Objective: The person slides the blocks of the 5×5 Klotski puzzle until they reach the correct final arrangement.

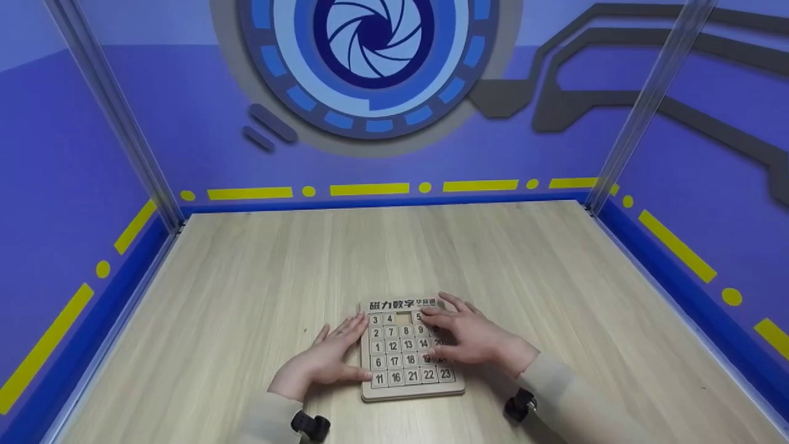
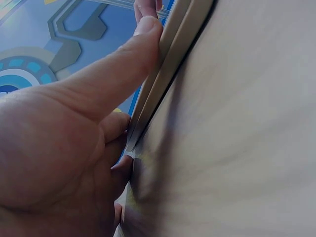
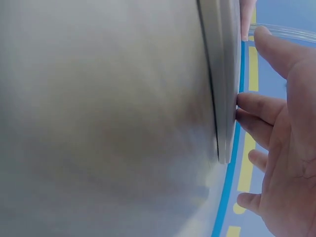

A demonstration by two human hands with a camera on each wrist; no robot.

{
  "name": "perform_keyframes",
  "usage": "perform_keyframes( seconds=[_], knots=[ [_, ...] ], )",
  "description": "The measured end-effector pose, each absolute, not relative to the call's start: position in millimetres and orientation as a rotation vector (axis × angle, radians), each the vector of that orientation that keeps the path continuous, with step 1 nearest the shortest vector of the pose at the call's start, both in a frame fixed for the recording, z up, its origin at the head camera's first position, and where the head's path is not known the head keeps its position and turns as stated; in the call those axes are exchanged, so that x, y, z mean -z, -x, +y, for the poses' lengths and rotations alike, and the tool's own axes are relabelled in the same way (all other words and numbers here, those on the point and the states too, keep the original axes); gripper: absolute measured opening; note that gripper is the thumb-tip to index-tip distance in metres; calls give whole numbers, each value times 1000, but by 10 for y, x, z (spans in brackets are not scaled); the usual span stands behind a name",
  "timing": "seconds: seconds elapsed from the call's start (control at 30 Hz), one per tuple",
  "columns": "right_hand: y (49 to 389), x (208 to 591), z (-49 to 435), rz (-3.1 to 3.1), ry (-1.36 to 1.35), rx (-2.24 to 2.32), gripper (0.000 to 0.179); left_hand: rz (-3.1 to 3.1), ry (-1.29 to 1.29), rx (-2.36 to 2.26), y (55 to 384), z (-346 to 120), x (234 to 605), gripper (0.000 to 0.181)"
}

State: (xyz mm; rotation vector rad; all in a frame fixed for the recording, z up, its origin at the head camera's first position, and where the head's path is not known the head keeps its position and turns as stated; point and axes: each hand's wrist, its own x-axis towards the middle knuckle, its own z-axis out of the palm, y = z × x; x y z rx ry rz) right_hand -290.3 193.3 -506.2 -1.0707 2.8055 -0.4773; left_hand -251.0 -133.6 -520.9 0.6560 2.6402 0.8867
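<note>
A wooden number-slide puzzle (image 1: 413, 391) lies flat near the table's front, its numbered tiles in rows. One tile space (image 1: 404, 318) in the top row is vacant, between tile 4 (image 1: 389, 319) and tile 5 (image 1: 418, 316). My left hand (image 1: 323, 361) rests along the puzzle's left edge, thumb at the lower corner and fingers near the top; the left wrist view shows that thumb (image 2: 143, 44) against the frame's side (image 2: 165, 64). My right hand (image 1: 478, 338) reaches over the right columns, covering some tiles. Its fingertips touch the top face near tile 5, as the right wrist view of the hand (image 3: 291, 138) also suggests.
The pale wooden table (image 1: 277, 259) extends behind and to both sides of the puzzle. Blue printed panels (image 1: 172, 123) enclose it at the back and sides, with clear corner posts (image 1: 647, 111). Black wrist devices (image 1: 311, 425) sit on both sleeves.
</note>
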Motion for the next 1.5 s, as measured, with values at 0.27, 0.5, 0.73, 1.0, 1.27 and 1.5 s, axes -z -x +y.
perform_keyframes(
  seconds=[0.27,0.5,0.73,1.0,1.27,1.5],
  knots=[
    [2862,5041,1665,2760,1107,438,81,2638,-655,-881,2509,-1336,5199,113],
    [2833,5020,1451,2747,1143,260,86,2635,-660,-885,2502,-1346,5189,113],
    [2821,5050,1398,2738,1123,221,88,2631,-666,-893,2507,-1341,5181,111],
    [2829,5074,1446,2753,1137,224,88,2632,-673,-900,2501,-1341,5176,112],
    [2857,5042,1481,2769,1147,249,83,2635,-669,-891,2511,-1341,5186,113],
    [2897,5034,1592,2785,1167,285,78,2631,-663,-898,2510,-1345,5194,113]
  ],
)
